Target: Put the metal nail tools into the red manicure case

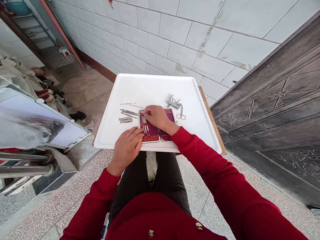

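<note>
An open manicure case (153, 136) with a dark red lining lies near the front of the white tray (150, 87). Several slim metal tools (145, 125) sit under the red loops in its left half. My left hand (127, 146) grips the case's left edge, fingertips by the tools' lower ends. Over the case's upper part, my right hand (157, 116) is closed in a pinch at the top of a thin metal manicure tool; its tip is hidden by the fingers. Left of the case lie nail clippers (125, 120), tweezers (128, 112) and thin picks (136, 106).
Small scissors (181, 115) and a heap of clippers and nippers (173, 101) lie right of the case. The tray rests on a wooden board (212, 120). A tiled wall (150, 36) stands behind, a dark carved door (275, 106) at right, a shoe rack (47, 93) at left.
</note>
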### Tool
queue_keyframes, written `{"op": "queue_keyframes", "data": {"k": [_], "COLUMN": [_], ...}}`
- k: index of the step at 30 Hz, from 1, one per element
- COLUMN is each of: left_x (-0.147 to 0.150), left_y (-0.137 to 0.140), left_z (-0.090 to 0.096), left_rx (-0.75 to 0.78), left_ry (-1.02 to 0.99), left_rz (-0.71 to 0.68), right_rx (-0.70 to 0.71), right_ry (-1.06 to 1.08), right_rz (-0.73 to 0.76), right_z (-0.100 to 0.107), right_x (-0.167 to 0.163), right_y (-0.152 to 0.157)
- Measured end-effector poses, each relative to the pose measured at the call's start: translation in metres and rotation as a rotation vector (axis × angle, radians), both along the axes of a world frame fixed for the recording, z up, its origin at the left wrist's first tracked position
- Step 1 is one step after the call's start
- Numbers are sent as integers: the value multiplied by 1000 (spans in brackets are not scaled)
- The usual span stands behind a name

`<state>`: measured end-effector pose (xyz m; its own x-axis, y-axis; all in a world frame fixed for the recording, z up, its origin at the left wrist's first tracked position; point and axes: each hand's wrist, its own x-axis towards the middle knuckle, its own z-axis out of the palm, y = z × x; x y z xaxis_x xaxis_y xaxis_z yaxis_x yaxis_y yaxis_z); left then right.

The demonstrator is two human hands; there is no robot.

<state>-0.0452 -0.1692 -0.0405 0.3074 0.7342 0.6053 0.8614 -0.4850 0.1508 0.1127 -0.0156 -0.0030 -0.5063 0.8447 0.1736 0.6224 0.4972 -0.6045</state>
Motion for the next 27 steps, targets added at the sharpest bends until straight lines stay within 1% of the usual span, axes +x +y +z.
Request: {"op": "queue_keyframes", "data": {"k": [3, 11, 14, 20, 23, 27], "left_x": [0, 0, 0, 0, 1, 2], "left_y": [0, -1, -1, -2, -2, -2], "left_z": [0, 1, -1, -2, -2, -2], "left_rx": [3, -40, -54, -88, -65, -22], "left_ry": [4, -3, -9, -42, -33, -23], "left_rz": [2, 8, 6, -3, -2, -8], "right_rx": [31, 50, 34, 10, 6, 69], "right_ry": [-68, -216, -184, 2, 3, -115], "right_rz": [11, -14, -11, -69, -46, 42], "right_z": [2, 13, 11, 5, 11, 28], "right_x": [0, -2, 1, 10, 7, -9], "right_y": [-3, -10, -7, 5, 8, 17]}}
